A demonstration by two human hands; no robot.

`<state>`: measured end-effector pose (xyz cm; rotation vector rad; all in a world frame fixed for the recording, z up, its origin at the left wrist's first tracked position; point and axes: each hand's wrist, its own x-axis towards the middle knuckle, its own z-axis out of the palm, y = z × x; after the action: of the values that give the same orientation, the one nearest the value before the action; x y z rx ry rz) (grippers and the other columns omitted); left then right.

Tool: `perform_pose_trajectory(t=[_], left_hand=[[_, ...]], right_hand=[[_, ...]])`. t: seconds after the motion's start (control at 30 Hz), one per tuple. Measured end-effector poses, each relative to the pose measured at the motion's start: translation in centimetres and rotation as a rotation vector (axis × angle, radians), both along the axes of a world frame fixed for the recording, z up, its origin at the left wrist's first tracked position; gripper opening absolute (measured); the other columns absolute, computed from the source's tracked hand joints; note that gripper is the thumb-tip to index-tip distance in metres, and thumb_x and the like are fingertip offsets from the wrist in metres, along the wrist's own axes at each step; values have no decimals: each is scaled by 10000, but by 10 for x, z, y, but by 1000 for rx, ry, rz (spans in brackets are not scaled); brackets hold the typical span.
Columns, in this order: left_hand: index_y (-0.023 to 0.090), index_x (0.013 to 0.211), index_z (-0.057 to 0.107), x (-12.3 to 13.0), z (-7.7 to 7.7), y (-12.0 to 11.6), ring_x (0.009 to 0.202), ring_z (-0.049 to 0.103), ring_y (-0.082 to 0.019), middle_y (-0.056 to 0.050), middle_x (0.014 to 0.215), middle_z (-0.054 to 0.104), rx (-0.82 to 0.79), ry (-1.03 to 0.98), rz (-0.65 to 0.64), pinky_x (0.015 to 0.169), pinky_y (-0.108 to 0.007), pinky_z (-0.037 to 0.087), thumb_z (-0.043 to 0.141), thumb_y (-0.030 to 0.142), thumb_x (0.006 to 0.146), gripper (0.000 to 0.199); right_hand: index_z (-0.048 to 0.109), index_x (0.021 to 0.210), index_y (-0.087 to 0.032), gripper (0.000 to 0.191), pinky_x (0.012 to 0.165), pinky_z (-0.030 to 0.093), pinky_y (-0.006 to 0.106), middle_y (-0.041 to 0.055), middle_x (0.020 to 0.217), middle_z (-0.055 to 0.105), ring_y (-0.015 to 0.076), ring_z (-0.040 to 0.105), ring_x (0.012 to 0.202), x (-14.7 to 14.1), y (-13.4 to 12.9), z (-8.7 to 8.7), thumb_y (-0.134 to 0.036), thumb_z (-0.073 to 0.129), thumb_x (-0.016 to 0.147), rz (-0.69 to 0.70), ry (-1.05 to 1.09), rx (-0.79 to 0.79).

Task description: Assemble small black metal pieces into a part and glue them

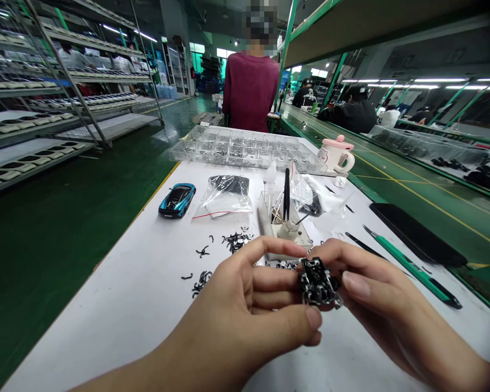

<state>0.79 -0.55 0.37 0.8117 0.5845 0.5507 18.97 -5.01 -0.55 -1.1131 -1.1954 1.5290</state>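
A small black and silver assembly (319, 283) is held above the white table, between my two hands. My left hand (265, 299) grips its left side, with the thumb below and the fingers behind. On the other side, my right hand (371, 288) touches the assembly's right edge with thumb and fingers bent round it. Fine details of the part are too small to tell. Behind my left hand lie loose small black pieces (234, 241), with another pile (202, 282) nearer to me on the left.
A holder (269, 223) with tweezers stands behind my hands. Around it are a blue toy car (177, 200), plastic bags (224, 197), a green knife (412, 267) and a black case (416, 233). Farther back are a compartment tray (245, 160), a mug (335, 155) and a person (252, 90).
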Motion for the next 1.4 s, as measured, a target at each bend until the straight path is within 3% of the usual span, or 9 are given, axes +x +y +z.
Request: perform_pose_trajectory(t=[0.63, 0.97, 1.13, 1.4], left_hand=[[180, 1015, 532, 0, 3, -1, 650, 617, -76, -20, 817, 710, 16, 15, 1, 631, -163, 522, 837, 156, 703, 436], [192, 1020, 520, -1, 2, -1, 690, 622, -86, -5, 815, 701, 67, 26, -15, 647, -166, 496, 816, 157, 722, 422], [212, 1015, 515, -2, 1, -2, 728, 632, -101, 7, 838, 702, 105, 78, -16, 645, -168, 473, 785, 87, 711, 424], [216, 1032, 520, -2, 0, -4, 677, 614, -91, 8, 833, 701, 146, 115, -14, 600, -150, 464, 695, 29, 748, 383]], right_hand=[[609, 905, -274, 276, 739, 423, 292, -5, 838, 612, 181, 536, 822, 1, 1, 2, -543, 575, 855, -10, -89, 14], [652, 956, -242, 355, 721, 511, 359, 38, 763, 649, 239, 626, 802, -6, 5, 8, -537, 679, 760, -78, -271, 198], [651, 941, -242, 322, 696, 516, 328, 34, 766, 653, 226, 632, 787, -7, 4, 7, -505, 705, 762, -76, -285, 193], [621, 893, -299, 44, 698, 479, 185, -38, 810, 613, 108, 585, 767, -6, 0, -2, -343, 626, 890, 4, -164, 144]])
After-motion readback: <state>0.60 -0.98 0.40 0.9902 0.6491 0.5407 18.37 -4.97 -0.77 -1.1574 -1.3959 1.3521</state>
